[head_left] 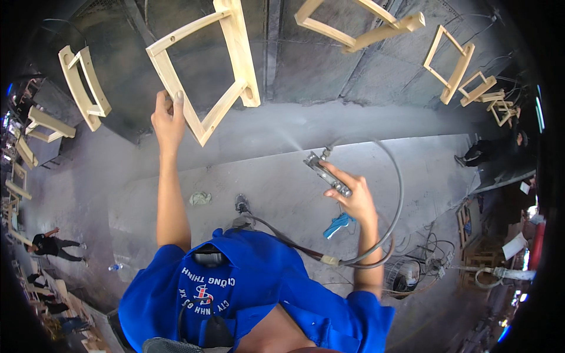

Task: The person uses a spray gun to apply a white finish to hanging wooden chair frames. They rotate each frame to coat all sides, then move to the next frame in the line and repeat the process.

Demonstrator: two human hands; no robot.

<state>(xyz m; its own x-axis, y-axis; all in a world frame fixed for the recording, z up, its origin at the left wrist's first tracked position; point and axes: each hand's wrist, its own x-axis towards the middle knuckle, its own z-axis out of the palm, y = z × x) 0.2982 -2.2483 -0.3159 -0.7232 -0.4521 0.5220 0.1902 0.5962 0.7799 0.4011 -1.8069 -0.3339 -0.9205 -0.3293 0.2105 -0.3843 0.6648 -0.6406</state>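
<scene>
My left hand (169, 120) is closed around the lower left edge of a pale wooden chair-like frame (240, 53), four-sided and tilted, at the upper left. Its top runs out of the picture. Lower and to the right, my right hand (357, 199) grips a metal spray gun (327, 174) and stays apart from the wood. A whitish mist (292, 140) leaves the nozzle toward the upper left. From the gun a grey hose (401, 176) loops right and back toward my forearm.
More wooden frames hang on both sides, among them one at the left (79, 94) and one at top right (359, 35). A dark panelled wall stands ahead. A crumpled cloth (200, 197) and a blue item (339, 225) lie below. One person (56, 244) is far left, another (491, 150) right.
</scene>
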